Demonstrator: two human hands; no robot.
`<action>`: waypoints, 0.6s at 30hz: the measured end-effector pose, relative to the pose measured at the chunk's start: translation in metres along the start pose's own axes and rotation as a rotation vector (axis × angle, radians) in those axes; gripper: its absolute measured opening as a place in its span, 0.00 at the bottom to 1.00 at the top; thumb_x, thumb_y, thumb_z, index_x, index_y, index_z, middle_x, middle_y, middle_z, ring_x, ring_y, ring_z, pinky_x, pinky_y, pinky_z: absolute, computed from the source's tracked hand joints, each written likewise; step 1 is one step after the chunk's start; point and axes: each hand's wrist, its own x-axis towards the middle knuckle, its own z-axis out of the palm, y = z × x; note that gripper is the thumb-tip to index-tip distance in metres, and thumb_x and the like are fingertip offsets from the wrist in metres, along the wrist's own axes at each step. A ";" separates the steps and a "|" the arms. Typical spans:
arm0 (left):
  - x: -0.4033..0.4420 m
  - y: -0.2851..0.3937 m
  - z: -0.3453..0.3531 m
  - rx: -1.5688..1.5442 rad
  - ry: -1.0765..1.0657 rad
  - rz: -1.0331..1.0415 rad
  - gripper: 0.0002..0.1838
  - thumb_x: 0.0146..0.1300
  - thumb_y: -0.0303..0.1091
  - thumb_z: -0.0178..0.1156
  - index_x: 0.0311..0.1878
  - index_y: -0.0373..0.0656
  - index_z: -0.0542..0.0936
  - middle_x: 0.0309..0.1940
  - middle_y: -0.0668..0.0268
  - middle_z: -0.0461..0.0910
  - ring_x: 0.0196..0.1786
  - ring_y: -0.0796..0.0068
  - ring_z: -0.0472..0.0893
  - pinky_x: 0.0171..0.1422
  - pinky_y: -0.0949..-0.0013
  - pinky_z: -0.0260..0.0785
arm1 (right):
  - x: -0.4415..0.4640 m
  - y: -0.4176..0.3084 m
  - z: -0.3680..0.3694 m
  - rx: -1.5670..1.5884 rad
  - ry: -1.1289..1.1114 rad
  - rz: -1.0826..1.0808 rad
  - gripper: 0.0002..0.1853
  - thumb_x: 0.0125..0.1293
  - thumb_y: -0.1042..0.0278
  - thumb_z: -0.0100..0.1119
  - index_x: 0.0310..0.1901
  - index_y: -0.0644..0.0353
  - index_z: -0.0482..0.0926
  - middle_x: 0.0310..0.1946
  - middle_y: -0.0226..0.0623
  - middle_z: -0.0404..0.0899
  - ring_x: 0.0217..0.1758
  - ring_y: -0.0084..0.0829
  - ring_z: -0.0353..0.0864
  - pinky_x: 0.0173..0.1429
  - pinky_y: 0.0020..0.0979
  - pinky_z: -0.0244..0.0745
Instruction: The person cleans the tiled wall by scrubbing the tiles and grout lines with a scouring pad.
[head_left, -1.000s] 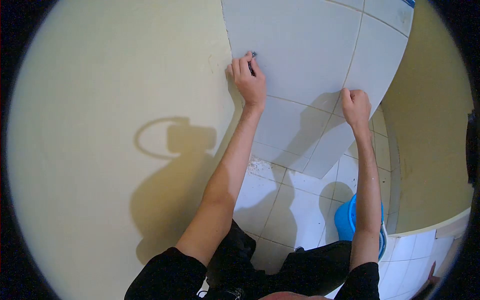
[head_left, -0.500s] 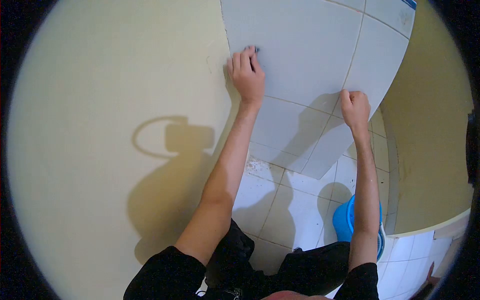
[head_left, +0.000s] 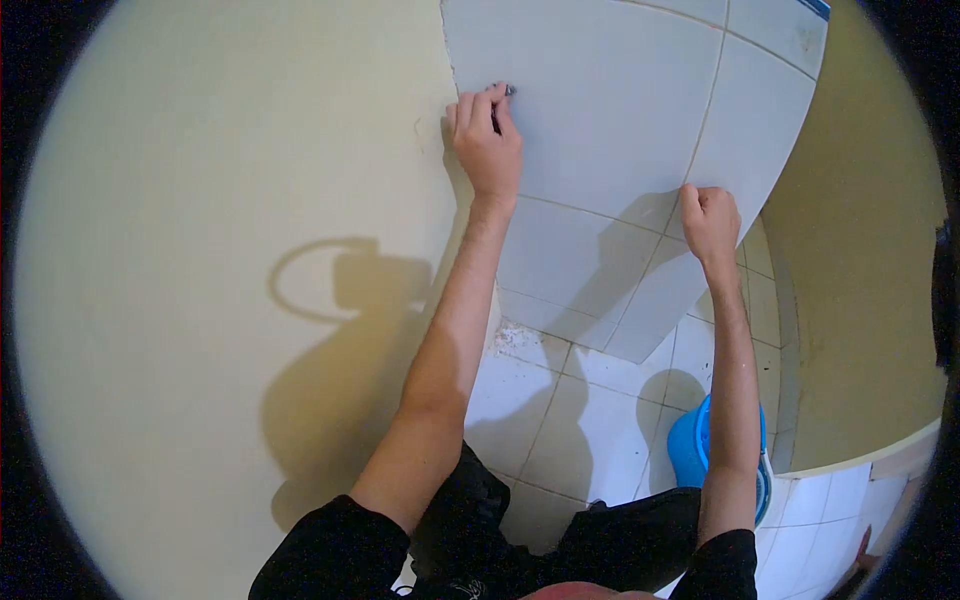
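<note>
From the head view, the left hand (head_left: 487, 150) grips a small dark object (head_left: 511, 90) at the tiled wall (head_left: 620, 100); the right hand (head_left: 713, 222) is fisted, contents hidden. Probably light and stiff, the object suits a fingertip pinch along its sides.

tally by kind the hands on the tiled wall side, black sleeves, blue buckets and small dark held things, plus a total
Hands: 2 (left hand, right hand)
Black sleeves: 2 (left sleeve, right sleeve)
Blue bucket: 1
Small dark object, partly hidden by the left fingers: 1
Total: 6
</note>
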 end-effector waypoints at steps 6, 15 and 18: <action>-0.073 -0.021 0.011 0.043 0.024 0.068 0.03 0.62 0.22 0.63 0.38 0.40 0.80 0.35 0.63 0.78 0.40 0.59 0.74 0.45 0.58 0.67 | -0.002 -0.002 0.000 0.008 -0.010 0.006 0.26 0.63 0.53 0.52 0.17 0.70 0.76 0.15 0.57 0.71 0.20 0.54 0.74 0.30 0.51 0.67; -0.025 0.004 0.009 0.011 0.054 0.007 0.05 0.62 0.21 0.64 0.39 0.40 0.81 0.32 0.65 0.78 0.38 0.60 0.74 0.43 0.58 0.67 | -0.004 -0.007 -0.004 0.001 0.013 -0.006 0.26 0.62 0.54 0.52 0.16 0.70 0.75 0.14 0.56 0.70 0.18 0.53 0.73 0.28 0.49 0.66; -0.065 -0.015 0.014 0.017 0.068 0.048 0.07 0.61 0.20 0.63 0.41 0.42 0.82 0.33 0.64 0.78 0.39 0.59 0.74 0.43 0.57 0.67 | -0.003 -0.006 -0.003 0.025 0.019 -0.024 0.26 0.64 0.54 0.51 0.16 0.71 0.72 0.13 0.54 0.66 0.16 0.49 0.69 0.27 0.48 0.63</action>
